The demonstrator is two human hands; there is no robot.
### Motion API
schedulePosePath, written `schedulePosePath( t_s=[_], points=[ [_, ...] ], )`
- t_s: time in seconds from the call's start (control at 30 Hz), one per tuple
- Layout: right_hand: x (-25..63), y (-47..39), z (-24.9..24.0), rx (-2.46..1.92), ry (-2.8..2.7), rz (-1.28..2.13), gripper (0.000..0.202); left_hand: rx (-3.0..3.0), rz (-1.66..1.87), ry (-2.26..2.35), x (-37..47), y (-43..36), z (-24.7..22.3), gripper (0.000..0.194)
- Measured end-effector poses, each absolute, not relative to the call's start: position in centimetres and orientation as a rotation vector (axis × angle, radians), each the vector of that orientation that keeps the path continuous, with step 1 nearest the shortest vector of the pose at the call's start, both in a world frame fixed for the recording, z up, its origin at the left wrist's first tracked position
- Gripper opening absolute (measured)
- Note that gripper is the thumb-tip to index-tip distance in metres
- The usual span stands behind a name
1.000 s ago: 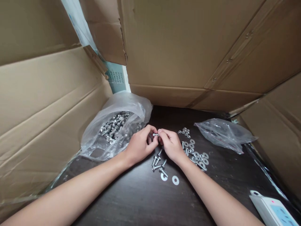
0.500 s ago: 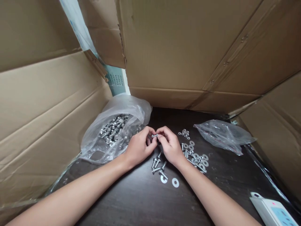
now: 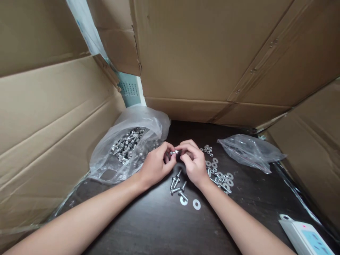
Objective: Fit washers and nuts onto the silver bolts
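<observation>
Pinching a small bolt (image 3: 173,153) in the thumb and fingertips of my left hand (image 3: 156,163), I hold it between my two hands, above the dark tabletop (image 3: 148,226). Its long axis runs crosswise, nearly level, with one end in my left fingers and the other, bearing what looks like a nut (image 3: 176,152), towards my right hand (image 3: 195,165). The left is the nearer hand, already on it; my right thumb and forefinger stand parted just beside the nut end, and I can't tell whether the forefinger touches it. The loose bolts (image 3: 175,191) lie below, nearer my body. Compared with half a second ago, my right thumb has come away from the bolt, the right fingers have spread, and more of the nut end shows.
</observation>
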State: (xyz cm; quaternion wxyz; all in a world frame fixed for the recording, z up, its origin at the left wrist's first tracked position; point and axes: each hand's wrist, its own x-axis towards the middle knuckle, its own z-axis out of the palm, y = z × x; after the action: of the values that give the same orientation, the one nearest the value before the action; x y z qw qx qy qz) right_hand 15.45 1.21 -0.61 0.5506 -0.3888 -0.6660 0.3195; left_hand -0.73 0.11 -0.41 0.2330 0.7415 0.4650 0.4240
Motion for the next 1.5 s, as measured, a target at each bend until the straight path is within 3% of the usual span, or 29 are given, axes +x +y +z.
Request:
schedulePosePath(
  t_s=[0.67, 1.17, 1.5],
  points=[
    [15.59, 1.72, -0.65, -1.015, -1.474, 0.872, 0.024, 2.022, 1.155, 1.265, -0.66, 0.09, -0.11, 0.004],
    [15.59, 1.79, -0.64, -1.044, -1.595, 0.877, 0.013, 2.056, 1.140, 1.252, -0.67, 0.04, -0.09, 0.003],
    [15.43, 1.83, -0.43, -1.058, -1.689, 0.907, 0.036, 2.063, 1.123, 1.241, -0.69, 0.00, -0.17, 0.006]
  ],
)
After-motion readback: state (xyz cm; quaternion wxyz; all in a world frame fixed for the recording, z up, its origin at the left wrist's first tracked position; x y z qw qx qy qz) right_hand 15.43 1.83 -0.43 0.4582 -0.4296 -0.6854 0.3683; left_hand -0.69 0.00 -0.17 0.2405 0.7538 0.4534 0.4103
